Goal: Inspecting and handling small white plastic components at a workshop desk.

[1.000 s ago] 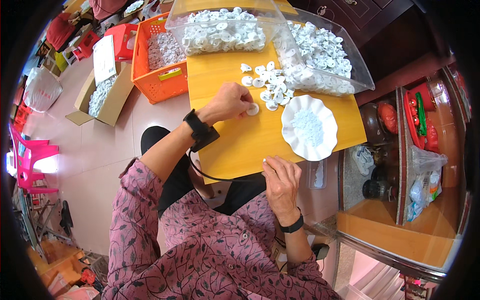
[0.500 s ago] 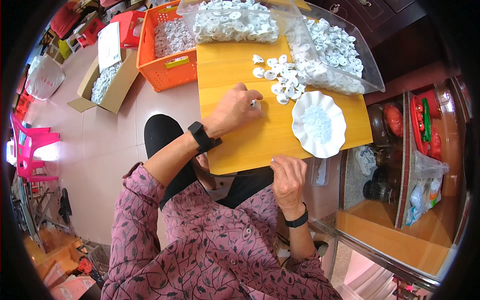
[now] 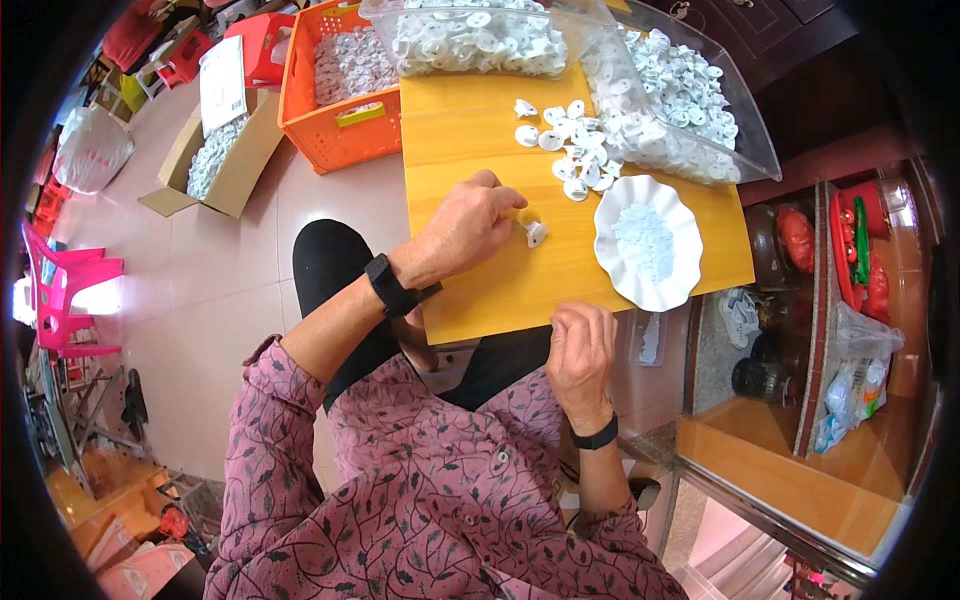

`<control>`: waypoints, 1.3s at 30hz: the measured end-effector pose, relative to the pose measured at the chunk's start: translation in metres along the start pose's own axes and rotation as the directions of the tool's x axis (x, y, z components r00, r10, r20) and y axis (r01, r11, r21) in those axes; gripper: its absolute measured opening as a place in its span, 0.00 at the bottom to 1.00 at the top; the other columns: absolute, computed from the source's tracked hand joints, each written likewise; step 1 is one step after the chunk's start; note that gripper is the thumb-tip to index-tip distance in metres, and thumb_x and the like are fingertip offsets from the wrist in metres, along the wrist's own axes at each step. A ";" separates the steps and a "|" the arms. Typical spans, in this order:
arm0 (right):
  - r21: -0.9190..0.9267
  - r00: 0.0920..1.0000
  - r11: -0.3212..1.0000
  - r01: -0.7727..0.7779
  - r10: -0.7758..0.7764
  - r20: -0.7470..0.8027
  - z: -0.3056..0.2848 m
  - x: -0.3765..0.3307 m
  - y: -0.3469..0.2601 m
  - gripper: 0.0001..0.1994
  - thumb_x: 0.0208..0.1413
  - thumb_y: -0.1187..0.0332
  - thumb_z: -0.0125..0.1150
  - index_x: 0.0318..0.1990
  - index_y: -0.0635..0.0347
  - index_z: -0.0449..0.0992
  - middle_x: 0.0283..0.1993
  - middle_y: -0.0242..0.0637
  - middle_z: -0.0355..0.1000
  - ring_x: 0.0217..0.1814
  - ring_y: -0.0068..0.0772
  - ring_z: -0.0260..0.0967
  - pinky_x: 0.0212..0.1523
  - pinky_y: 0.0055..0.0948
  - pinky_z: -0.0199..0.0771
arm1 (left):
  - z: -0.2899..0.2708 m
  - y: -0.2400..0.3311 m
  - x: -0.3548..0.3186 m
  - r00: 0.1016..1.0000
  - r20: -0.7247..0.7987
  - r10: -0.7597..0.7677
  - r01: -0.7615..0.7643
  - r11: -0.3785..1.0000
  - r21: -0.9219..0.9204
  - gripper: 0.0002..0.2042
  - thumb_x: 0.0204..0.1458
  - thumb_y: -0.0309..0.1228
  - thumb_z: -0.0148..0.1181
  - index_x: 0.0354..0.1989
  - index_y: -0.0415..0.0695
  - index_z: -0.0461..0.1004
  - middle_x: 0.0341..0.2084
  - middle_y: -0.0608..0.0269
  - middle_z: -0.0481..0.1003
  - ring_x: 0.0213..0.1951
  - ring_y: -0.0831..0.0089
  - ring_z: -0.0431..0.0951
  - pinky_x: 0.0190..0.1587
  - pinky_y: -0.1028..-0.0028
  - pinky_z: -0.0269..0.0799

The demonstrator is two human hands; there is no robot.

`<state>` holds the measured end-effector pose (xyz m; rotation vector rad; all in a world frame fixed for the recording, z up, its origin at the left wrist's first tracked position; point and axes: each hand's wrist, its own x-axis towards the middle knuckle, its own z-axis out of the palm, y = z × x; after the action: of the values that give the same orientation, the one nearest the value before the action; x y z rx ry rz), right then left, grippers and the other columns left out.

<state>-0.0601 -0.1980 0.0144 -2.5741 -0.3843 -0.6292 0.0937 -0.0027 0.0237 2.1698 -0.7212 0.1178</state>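
My left hand [image 3: 468, 228] rests over the yellow tabletop [image 3: 470, 300], index finger stretched out and the other fingers partly hidden. Just beyond its fingertips lies a small white plastic part [image 3: 537, 234], a thin piece pointing back toward the hand; the two look apart. Off the table's front edge, my right hand [image 3: 580, 355] is closed, thumb and fingers pinched together; whatever they hold is too small to make out. To its upper right sits a white wavy-rimmed dish [image 3: 688, 238] with pale, small pieces in it. Behind the dish is a loose group of white plastic parts [image 3: 575, 150].
Clear plastic bins [image 3: 745, 165] full of white parts line the table's far side. An orange crate [image 3: 335, 150] and a cardboard box [image 3: 240, 185], both holding small pieces, stand left of it. On the right is an open shelf [image 3: 815, 330]; a pink chair [image 3: 65, 290] stands far left.
The white part beneath my left fingers has come out toward the right and nearer to me, clear of the fingertips. My right hand has turned slightly and its fingers are drawn in more.
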 end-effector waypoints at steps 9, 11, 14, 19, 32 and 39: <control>0.035 0.998 0.999 -0.039 0.041 -0.038 0.001 0.003 -0.003 0.04 0.56 0.78 0.60 0.36 0.63 0.72 0.43 0.43 0.71 0.45 0.47 0.68 0.47 0.43 0.67 | 0.012 0.013 0.000 0.998 0.060 0.024 -0.020 0.998 -0.066 0.12 0.50 0.28 0.65 0.42 0.37 0.80 0.32 0.47 0.75 0.30 0.57 0.79 0.36 0.65 0.75; 0.049 0.997 0.997 -0.054 0.056 -0.047 0.000 0.002 -0.004 0.03 0.56 0.78 0.60 0.36 0.63 0.73 0.43 0.43 0.72 0.45 0.47 0.69 0.47 0.43 0.68 | 0.013 0.011 0.002 0.994 0.092 0.053 -0.049 0.998 -0.045 0.11 0.50 0.29 0.66 0.40 0.37 0.80 0.32 0.47 0.75 0.30 0.57 0.79 0.35 0.65 0.75; 0.132 0.989 0.983 -0.124 0.133 -0.060 0.001 0.003 -0.010 0.03 0.56 0.79 0.61 0.37 0.64 0.73 0.42 0.43 0.72 0.43 0.48 0.70 0.45 0.41 0.71 | 0.014 0.008 -0.001 0.995 0.045 0.089 -0.085 0.993 -0.083 0.09 0.50 0.28 0.66 0.37 0.37 0.80 0.28 0.49 0.75 0.28 0.60 0.78 0.32 0.66 0.74; 0.347 0.962 0.910 -0.225 0.264 -0.070 -0.005 0.014 -0.020 0.03 0.58 0.79 0.61 0.38 0.66 0.74 0.39 0.43 0.72 0.39 0.45 0.73 0.40 0.35 0.74 | -0.001 0.025 -0.007 0.968 0.228 -0.109 0.161 0.960 -0.227 0.07 0.52 0.26 0.65 0.36 0.36 0.78 0.26 0.59 0.76 0.25 0.74 0.76 0.29 0.74 0.72; 0.745 0.867 0.582 -0.325 0.499 -0.011 0.006 0.029 -0.040 0.03 0.62 0.76 0.61 0.41 0.65 0.74 0.39 0.34 0.75 0.37 0.21 0.72 0.40 0.21 0.73 | -0.002 0.046 -0.061 0.857 0.425 -0.291 0.504 0.304 -0.808 0.14 0.59 0.23 0.61 0.52 0.34 0.74 0.41 0.58 0.80 0.39 0.75 0.82 0.45 0.77 0.80; 0.826 0.823 0.407 -0.389 0.558 0.112 -0.003 0.032 -0.047 0.04 0.63 0.76 0.59 0.43 0.66 0.73 0.40 0.34 0.74 0.39 0.19 0.71 0.41 0.20 0.73 | 0.005 0.042 -0.073 0.872 0.436 -0.221 0.448 0.008 -0.894 0.17 0.58 0.20 0.61 0.55 0.33 0.72 0.46 0.55 0.78 0.45 0.71 0.81 0.52 0.73 0.79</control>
<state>-0.0515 -0.1546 0.0498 -1.5396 0.1414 -0.3241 0.0100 0.0058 0.0264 0.8556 -0.1339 -0.6936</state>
